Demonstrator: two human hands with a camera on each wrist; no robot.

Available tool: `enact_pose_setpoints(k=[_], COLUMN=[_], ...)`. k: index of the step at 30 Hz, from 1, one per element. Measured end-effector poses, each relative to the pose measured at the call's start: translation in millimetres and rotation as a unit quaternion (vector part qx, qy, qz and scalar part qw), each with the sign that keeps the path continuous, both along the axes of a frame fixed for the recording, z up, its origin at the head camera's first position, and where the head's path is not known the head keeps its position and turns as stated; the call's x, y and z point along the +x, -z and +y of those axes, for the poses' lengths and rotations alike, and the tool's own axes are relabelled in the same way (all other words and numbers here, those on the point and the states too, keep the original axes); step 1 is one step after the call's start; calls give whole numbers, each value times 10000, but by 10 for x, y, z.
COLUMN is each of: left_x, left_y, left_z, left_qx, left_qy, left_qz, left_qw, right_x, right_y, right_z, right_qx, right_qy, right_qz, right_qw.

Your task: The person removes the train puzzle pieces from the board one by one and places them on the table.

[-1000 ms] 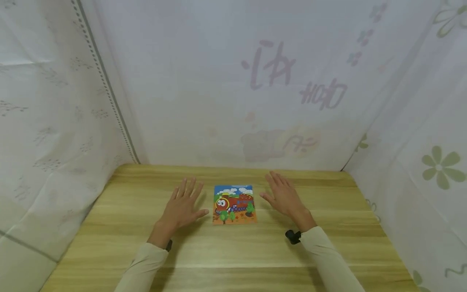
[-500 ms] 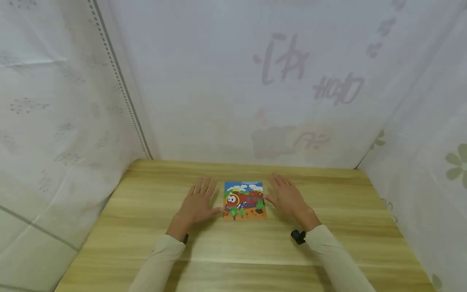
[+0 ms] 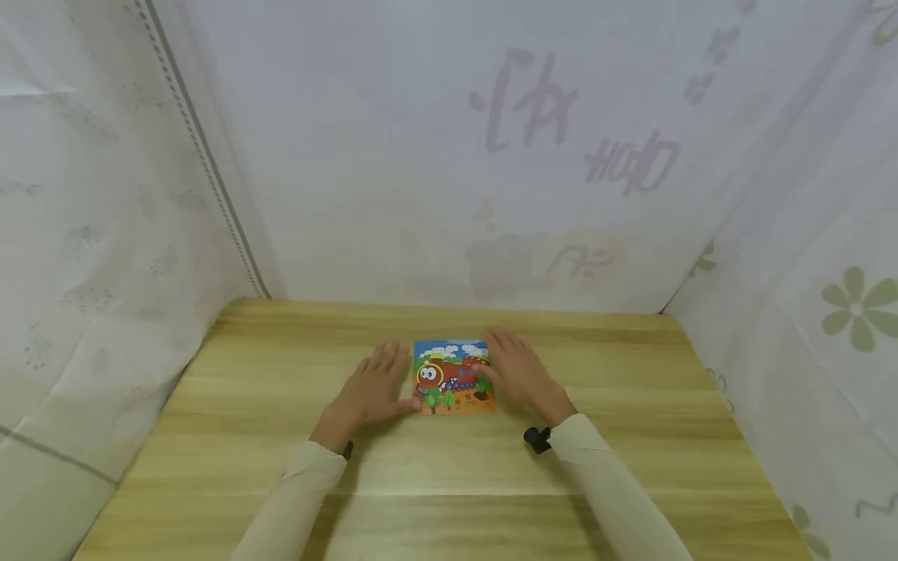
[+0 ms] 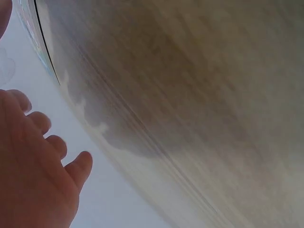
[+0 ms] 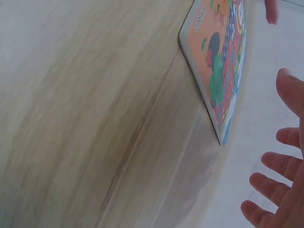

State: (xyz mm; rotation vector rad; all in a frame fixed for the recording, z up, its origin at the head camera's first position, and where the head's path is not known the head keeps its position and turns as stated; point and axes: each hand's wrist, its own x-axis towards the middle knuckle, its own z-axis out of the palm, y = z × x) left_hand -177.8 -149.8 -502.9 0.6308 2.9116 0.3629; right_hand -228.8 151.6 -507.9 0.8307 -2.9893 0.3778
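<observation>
A thin square board point(image 3: 452, 378) printed with a cartoon red train, trees and clouds lies flat on the wooden table. In the head view my left hand point(image 3: 366, 396) is at its left edge, fingers extended and thumb by the lower left corner. My right hand point(image 3: 521, 374) is at the right edge, its thumb over the picture; whether either hand touches the board cannot be told. The right wrist view shows the board's pale edge and rounded corner, with the right hand's fingers point(image 5: 270, 187) spread above the table. In the left wrist view the left hand point(image 4: 35, 166) holds nothing.
The wood-grain table point(image 3: 449, 467) reaches back to a white printed cloth point(image 3: 365, 171). More patterned cloth hangs on the left point(image 3: 91, 234) and right point(image 3: 793, 273) sides. A small black device point(image 3: 537, 439) sits at the right wrist.
Both hands have moved inward toward the board, and the right thumb has come over the picture. The head view has shifted slightly. The board stays flat on the table.
</observation>
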Motion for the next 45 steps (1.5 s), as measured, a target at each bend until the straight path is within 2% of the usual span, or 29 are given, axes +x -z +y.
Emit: enact_pose_setpoints(k=[4,8,13,19,23,26,31,35,40,45], left_x=[-55,-40,-5,-23,-29,-28,-42,-44,-64,-147], left_y=[5,3,2,38,79,87,72,43,-17,-53], left_z=[22,30,23,51,77,74,97,143,204,284], left_qx=[65,43,-89,-70,-192,-292,-266,-188,-148,-62], left_qy=[-7,-32,-23,31,-4,-87,-189,-131,-39,-81], left_qz=[-201,-524,-554,-666,-905,-1055,-1145,-1174,-1274,-1201], left_qw=[9998,9986,9984,9978,9957,9940,9929,9928,9917,9927], right_x=[-65,-81,-73,-57,-65,-84,-122,-132,-167,-283], right_y=[-30,-27,12,69,140,162,141,120,77,-20], right_z=[-78,-182,-310,-394,-475,-565,-697,-746,-775,-780], right_qx=[-236,-329,-379,-646,-966,-1281,-1633,-1527,-1055,-1153], right_qy=[-84,-334,-462,-467,-480,-452,-622,-813,-555,-334], right_qz=[9,-206,-371,-560,-970,-1360,-1645,-1722,-1915,-1954], right_qw=[9997,9987,9975,9952,9894,9814,9708,9698,9742,9734])
